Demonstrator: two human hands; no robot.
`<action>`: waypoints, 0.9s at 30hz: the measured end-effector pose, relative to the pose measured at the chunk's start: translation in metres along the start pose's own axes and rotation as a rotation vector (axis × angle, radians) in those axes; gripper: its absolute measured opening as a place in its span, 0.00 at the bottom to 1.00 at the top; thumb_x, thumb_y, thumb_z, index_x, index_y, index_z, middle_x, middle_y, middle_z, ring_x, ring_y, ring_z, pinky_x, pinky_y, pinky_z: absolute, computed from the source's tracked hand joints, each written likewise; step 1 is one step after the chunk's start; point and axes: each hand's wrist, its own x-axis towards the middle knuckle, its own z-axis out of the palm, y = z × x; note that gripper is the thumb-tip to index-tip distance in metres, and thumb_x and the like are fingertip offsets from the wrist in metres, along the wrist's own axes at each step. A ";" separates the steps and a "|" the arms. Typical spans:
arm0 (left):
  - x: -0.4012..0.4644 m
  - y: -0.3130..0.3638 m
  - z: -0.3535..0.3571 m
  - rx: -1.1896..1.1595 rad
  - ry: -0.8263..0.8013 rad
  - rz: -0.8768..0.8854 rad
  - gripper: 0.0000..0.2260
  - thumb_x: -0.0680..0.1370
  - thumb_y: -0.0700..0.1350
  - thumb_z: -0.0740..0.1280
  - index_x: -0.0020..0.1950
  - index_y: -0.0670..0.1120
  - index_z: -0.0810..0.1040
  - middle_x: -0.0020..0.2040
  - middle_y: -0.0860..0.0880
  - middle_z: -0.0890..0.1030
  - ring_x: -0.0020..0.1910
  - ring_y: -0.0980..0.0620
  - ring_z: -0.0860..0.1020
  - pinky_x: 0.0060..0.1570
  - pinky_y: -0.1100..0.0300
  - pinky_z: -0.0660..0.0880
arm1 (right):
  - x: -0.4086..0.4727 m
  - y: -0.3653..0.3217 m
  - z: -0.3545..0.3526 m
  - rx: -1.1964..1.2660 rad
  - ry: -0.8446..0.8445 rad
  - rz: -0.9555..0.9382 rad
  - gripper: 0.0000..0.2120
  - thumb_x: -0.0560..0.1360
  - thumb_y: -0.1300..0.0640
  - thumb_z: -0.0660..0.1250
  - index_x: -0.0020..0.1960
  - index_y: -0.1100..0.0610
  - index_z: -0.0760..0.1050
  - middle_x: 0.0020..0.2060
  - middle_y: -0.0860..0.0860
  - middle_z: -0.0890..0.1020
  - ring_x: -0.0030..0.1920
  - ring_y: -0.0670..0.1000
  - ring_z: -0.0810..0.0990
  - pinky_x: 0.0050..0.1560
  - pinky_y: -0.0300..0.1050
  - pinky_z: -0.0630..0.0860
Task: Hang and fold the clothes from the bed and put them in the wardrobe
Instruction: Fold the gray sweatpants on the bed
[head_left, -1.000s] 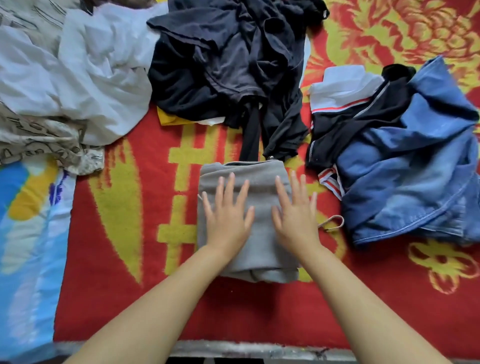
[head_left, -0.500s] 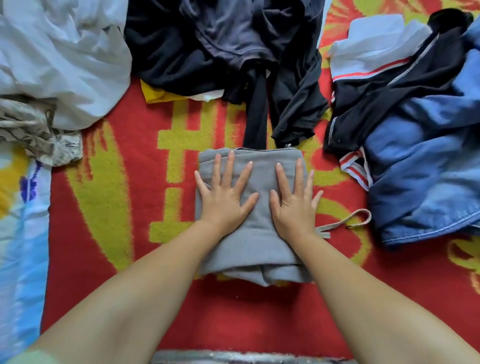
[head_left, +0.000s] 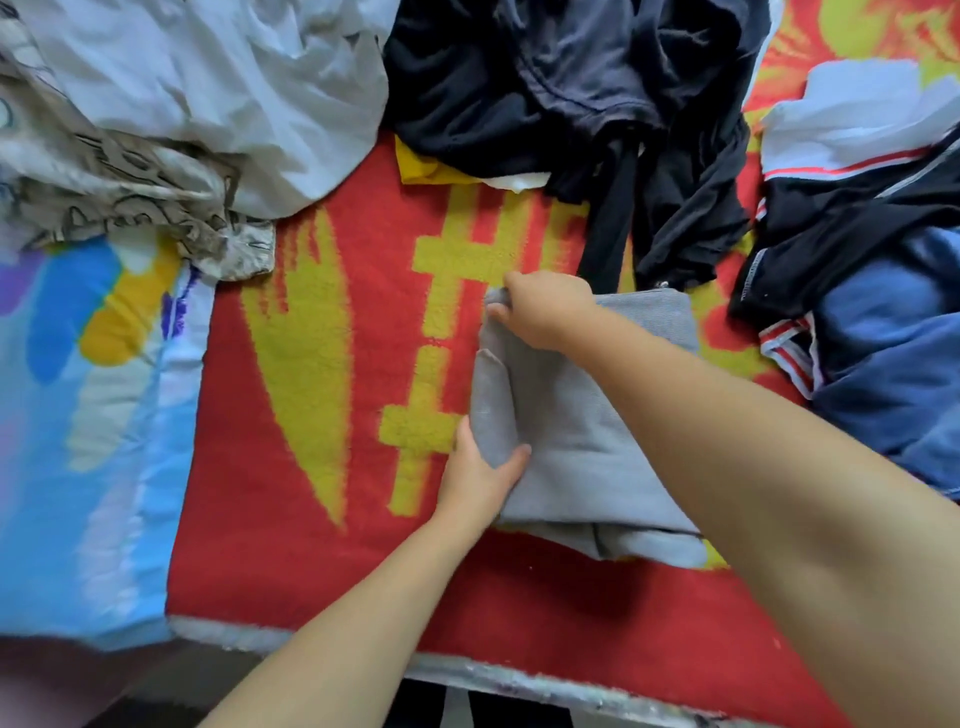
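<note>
A folded grey garment (head_left: 582, 441) lies on the red and yellow blanket (head_left: 322, 395) near the bed's front edge. My left hand (head_left: 480, 475) grips its near left edge, thumb on top and fingers underneath. My right hand (head_left: 540, 309) reaches across and pinches the far left corner, which is lifted a little off the blanket. My right forearm covers part of the garment's right side.
A black clothes pile (head_left: 582, 98) lies just behind the grey garment. White and patterned fabric (head_left: 197, 88) is heaped at the back left. Blue denim (head_left: 893, 353) and a white, black and red striped garment (head_left: 857, 130) lie at the right. A light blue sheet (head_left: 78, 426) covers the left.
Both hands left the top of the grey garment, where they pressed flat, and moved to its left edge. They now grip it and the edge is raised.
</note>
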 end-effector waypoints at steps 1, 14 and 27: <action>0.000 -0.001 -0.001 0.010 -0.005 0.013 0.29 0.72 0.50 0.73 0.68 0.45 0.66 0.59 0.47 0.77 0.58 0.47 0.77 0.50 0.60 0.70 | 0.002 0.003 0.004 0.000 0.043 0.015 0.18 0.81 0.43 0.52 0.54 0.56 0.70 0.53 0.56 0.79 0.51 0.58 0.76 0.43 0.48 0.66; -0.038 -0.028 -0.037 0.763 0.179 0.936 0.33 0.71 0.56 0.65 0.73 0.44 0.62 0.69 0.41 0.67 0.67 0.44 0.67 0.66 0.45 0.63 | -0.161 0.030 0.056 0.005 0.369 -0.250 0.35 0.67 0.49 0.60 0.73 0.55 0.62 0.71 0.57 0.69 0.74 0.57 0.59 0.69 0.70 0.56; 0.006 -0.005 0.019 1.345 -0.068 0.827 0.31 0.73 0.48 0.61 0.75 0.50 0.55 0.71 0.35 0.68 0.69 0.39 0.69 0.56 0.29 0.67 | -0.189 0.095 0.151 -0.241 0.313 -0.109 0.29 0.72 0.55 0.57 0.73 0.47 0.60 0.69 0.62 0.67 0.66 0.69 0.71 0.56 0.70 0.72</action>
